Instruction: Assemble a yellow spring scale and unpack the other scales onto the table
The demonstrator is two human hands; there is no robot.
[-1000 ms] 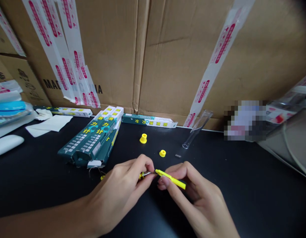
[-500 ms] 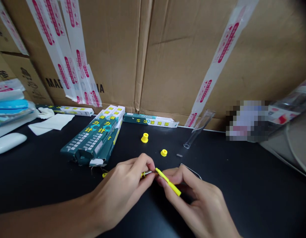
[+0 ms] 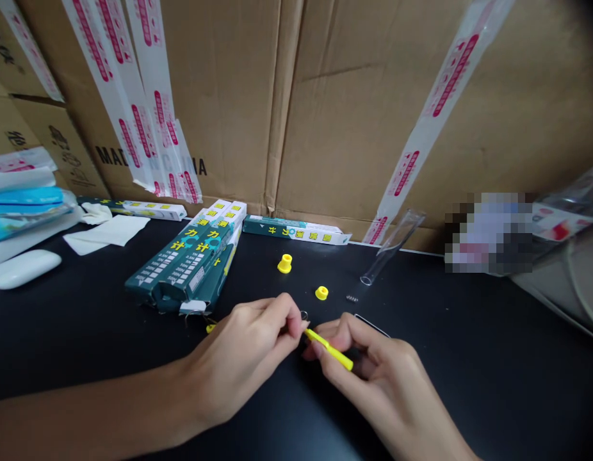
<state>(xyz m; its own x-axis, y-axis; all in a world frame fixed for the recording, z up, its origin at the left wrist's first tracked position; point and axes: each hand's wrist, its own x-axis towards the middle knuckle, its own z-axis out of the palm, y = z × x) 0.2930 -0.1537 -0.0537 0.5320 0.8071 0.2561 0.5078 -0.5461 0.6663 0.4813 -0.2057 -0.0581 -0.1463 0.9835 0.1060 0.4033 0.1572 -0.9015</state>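
Observation:
My left hand [image 3: 251,358] is pinched on a small metal hook piece [image 3: 303,315] at the end of a thin yellow rod [image 3: 329,348]. The rod lies across the closed fingers of my right hand [image 3: 378,374], which grips it. Both hands hover just above the black table [image 3: 469,358]. Beyond them lie two yellow caps [image 3: 284,263] [image 3: 321,293], a tiny spring [image 3: 352,298] and a clear tube [image 3: 391,246]. A thin metal wire [image 3: 372,324] lies right of my right hand.
Green-and-white boxes [image 3: 191,259] are stacked left of centre, with more boxes [image 3: 296,230] along the cardboard wall [image 3: 325,109]. Paper sheets [image 3: 107,232], a white mouse-like object [image 3: 22,267] and stacked packets [image 3: 22,198] sit at far left. A grey tray edge [image 3: 560,288] is at right.
The view shifted slightly. My left fingers closed further over the metal end, hiding its yellow collar, and the rod tilted down to the right in my right hand.

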